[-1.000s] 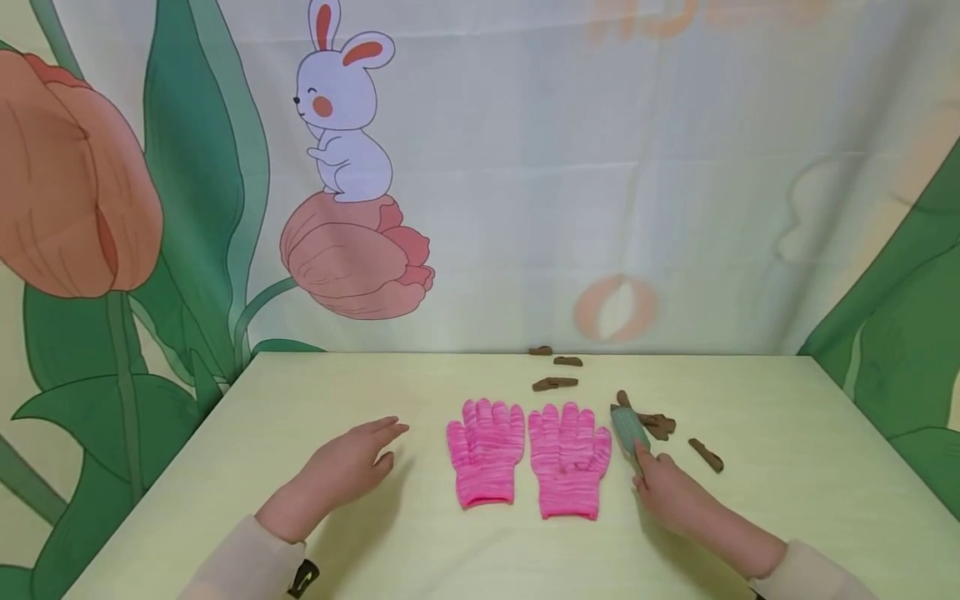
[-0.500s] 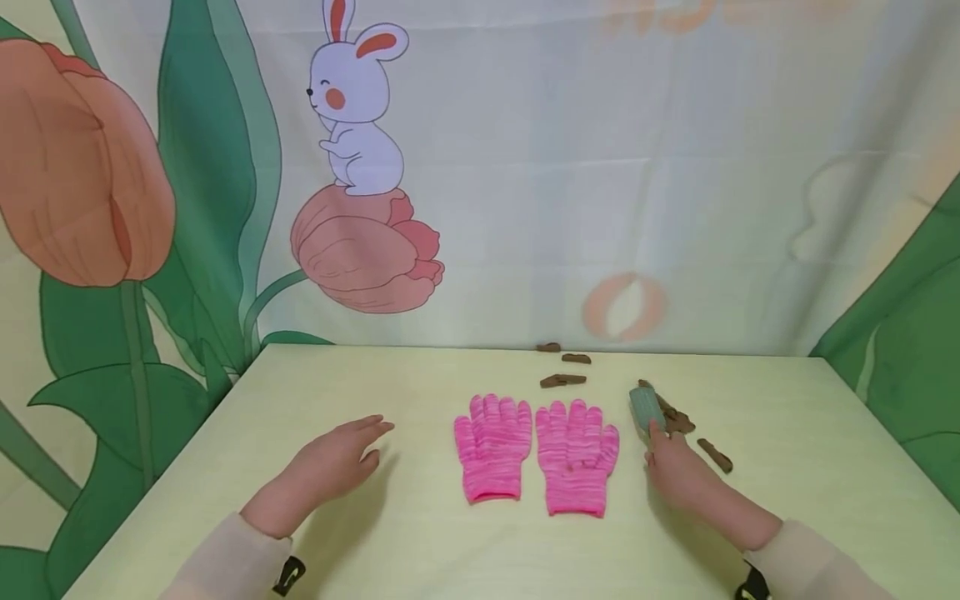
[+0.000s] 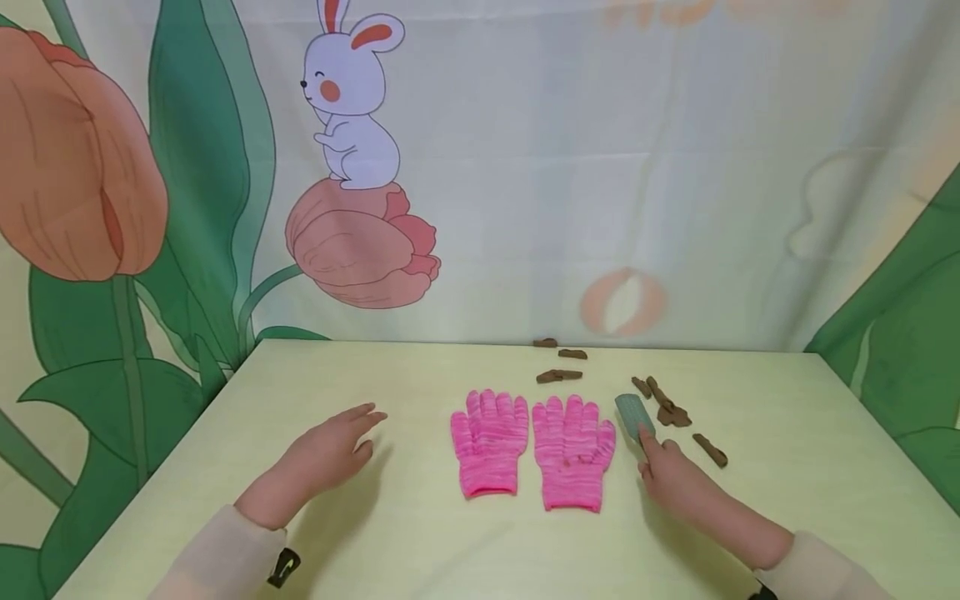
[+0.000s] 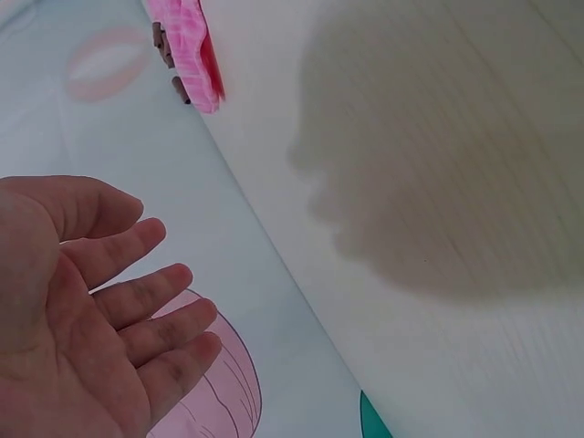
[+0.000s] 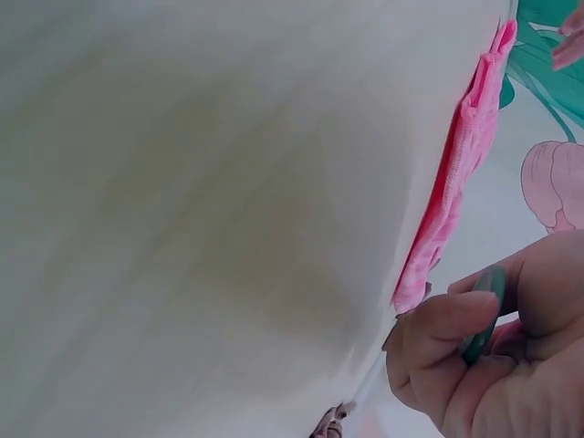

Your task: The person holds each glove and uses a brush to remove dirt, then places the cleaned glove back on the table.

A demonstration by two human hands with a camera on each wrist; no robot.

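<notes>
My right hand grips a small green shovel by its handle, its ribbed blade pointing away and left, beside the right glove. In the right wrist view the fingers curl round the green handle. Just beyond the blade lie brown strips and a flat brown lump. Two pink knitted gloves, a left one and a right one, lie flat side by side, fingers away from me. Left of them hovers my left hand, its fingers relaxed and holding nothing.
Farther back lie more brown pieces, near the table's back edge. Another brown strip is right of the shovel. A printed cloth with a rabbit and tulips hangs behind the pale yellow table.
The shovel moved right over the brown pieces, then back left to beside the right glove. A short brown strip now shows separately where the blade was. My left hand drew slightly left.
</notes>
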